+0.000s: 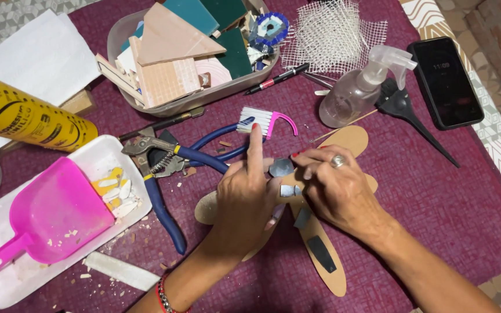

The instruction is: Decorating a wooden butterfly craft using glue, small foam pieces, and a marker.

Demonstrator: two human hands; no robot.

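Head view, going left to right: at the far left your white tray (97,152) holds a pink scoop (53,217) with its handle pointing to the lower left, and pale tile chips lie beside the scoop's mouth. A yellow tube (27,119) lies on its side above the tray. Next come the blue-handled nippers (166,165), jaws toward the tray and handles running right and downward. Above them sits a clear tub (120,35) full of tile offcuts.

Your left hand (244,200) rests on the brown cardboard cutout (352,139), index finger stretched straight up the table, the other fingers curled down onto the board; whether it pinches anything you cannot tell. Just above that fingertip lies a small brush (262,120) with a pink hooked handle.

The cutout lies flat on the maroon tablecloth (447,203), right under both hands. Its longest lobe runs from the hands down toward you, slightly to the right, and carries a dark strip (322,254) along the same axis; another lobe points up and right toward the spray bottle (366,87).

Your right hand (340,191), ring on one finger, has its fingertips pressed together on small grey mirror pieces (288,190) on the board, between the two hands. White mesh (331,32) lies behind the bottle. Farthest right lie a black tint brush (413,116) and a dark phone (445,81).
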